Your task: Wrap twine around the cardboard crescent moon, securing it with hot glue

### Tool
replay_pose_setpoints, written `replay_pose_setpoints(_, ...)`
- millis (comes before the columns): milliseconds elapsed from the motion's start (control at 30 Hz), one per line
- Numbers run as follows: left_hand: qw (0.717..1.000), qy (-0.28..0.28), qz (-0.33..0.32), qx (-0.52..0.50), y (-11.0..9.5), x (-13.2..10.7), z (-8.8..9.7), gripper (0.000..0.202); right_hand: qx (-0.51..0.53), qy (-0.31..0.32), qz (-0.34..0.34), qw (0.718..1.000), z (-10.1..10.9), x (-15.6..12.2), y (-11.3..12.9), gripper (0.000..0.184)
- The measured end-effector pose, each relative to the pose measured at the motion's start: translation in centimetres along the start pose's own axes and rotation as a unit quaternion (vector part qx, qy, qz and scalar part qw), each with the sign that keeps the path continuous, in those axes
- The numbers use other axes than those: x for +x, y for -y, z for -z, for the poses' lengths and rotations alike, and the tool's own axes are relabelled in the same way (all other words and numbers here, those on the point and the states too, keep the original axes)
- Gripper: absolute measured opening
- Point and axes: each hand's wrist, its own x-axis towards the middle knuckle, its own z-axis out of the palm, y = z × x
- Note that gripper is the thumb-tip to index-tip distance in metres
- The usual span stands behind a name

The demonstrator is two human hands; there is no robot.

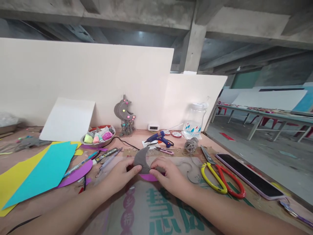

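Between my two hands a grey crescent moon wrapped in yarn (pixel 141 159) stands tilted above the cardboard mat. My left hand (pixel 127 169) grips its left edge, thumb in front and fingers behind. With thumb and fingertips, my right hand (pixel 164 169) pinches the lower right end of the crescent. A purple paper piece (pixel 148 177) shows just beneath it. Grey yarn runs loosely from a yarn ball (pixel 191 145) on the right toward my right hand; whether it joins the crescent is hidden.
Beyond my hands lie a blue glue gun (pixel 160 138) and a pink craft knife (pixel 166 151). Scissors (pixel 217 178) and a phone (pixel 249 176) are at right. Coloured paper (pixel 46 169) and a metal bowl of clay (pixel 99 138) sit left. A decorated moon (pixel 124 112) hangs against the white board.
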Motion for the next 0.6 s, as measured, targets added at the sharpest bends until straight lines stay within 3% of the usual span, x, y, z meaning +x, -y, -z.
replay_pose_setpoints(600, 1.0, 0.001, 0.006, 0.019, 0.41, 0.01, -0.31, 0.035, 0.003, -0.027, 0.001, 1.0, -0.14, -0.18, -0.16, 0.006)
